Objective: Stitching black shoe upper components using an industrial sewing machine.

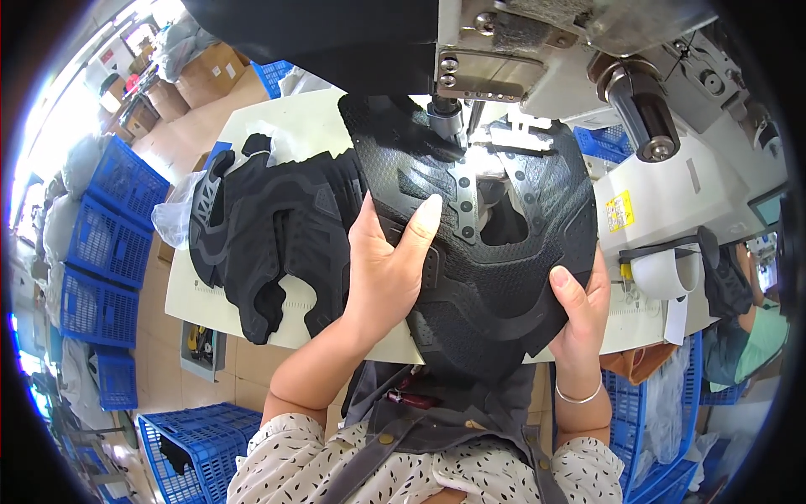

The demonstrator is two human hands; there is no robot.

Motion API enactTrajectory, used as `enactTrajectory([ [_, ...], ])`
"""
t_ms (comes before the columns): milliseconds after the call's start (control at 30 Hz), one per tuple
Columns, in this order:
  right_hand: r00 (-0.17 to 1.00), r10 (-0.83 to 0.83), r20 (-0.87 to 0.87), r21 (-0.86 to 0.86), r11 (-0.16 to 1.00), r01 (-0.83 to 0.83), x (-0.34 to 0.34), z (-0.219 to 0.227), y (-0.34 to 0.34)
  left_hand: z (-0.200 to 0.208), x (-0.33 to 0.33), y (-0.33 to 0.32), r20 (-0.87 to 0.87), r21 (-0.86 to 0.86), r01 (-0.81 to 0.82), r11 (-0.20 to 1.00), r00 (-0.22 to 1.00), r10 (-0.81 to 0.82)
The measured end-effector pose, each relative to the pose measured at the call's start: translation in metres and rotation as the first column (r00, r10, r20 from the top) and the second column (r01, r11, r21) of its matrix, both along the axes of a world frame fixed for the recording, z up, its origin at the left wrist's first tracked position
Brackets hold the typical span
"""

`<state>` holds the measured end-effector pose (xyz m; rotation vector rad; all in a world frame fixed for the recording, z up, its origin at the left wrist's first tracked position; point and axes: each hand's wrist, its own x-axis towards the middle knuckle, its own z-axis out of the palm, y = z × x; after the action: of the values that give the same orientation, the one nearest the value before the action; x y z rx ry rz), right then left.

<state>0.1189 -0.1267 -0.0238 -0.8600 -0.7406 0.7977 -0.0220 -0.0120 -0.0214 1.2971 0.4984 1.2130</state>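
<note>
Black shoe upper (pixel 512 281) | left hand (pixel 388 267), right hand (pixel 583 311) pinched edges | step looked like alignment beneath glare-lit sewing-machine head (pixel 491 76) | next needed steady guiding

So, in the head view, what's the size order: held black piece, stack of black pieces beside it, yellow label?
1. Held black piece, perhaps partly because it's nearer the camera
2. Stack of black pieces
3. Yellow label

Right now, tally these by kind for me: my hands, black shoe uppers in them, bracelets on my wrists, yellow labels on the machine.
Hands: 2 (left hand, right hand)
Held black upper: 1
Bracelet: 1
Yellow label: 1
Total: 5
</note>
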Motion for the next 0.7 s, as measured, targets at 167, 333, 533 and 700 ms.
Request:
enactTrajectory([
  [167,0.996,-0.038,0.075,-0.015,0.999,0.039,-0.003,-0.005,-0.004,0.001,0.001,0.001,0.005,-0.009,-0.005,1.0,1.0,0.005],
  [333,0.998,-0.009,0.066,-0.018,1.0,0.01,0.001,-0.001,0.006,0.009,0.007,0.016,-0.031,-0.11,0.015,0.994,0.999,-0.018],
  [533,0.998,-0.006,0.062,-0.013,1.0,0.007,0.01,0.002,0.026,0.013,0.016,0.037,-0.037,-0.017,-0.019,1.0,0.999,0.018],
  [700,0.998,0.014,0.055,-0.027,1.0,-0.012,0.02,0.007,0.038,0.02,0.025,0.055,-0.074,0.036,-0.044,0.998,0.996,0.047],
])
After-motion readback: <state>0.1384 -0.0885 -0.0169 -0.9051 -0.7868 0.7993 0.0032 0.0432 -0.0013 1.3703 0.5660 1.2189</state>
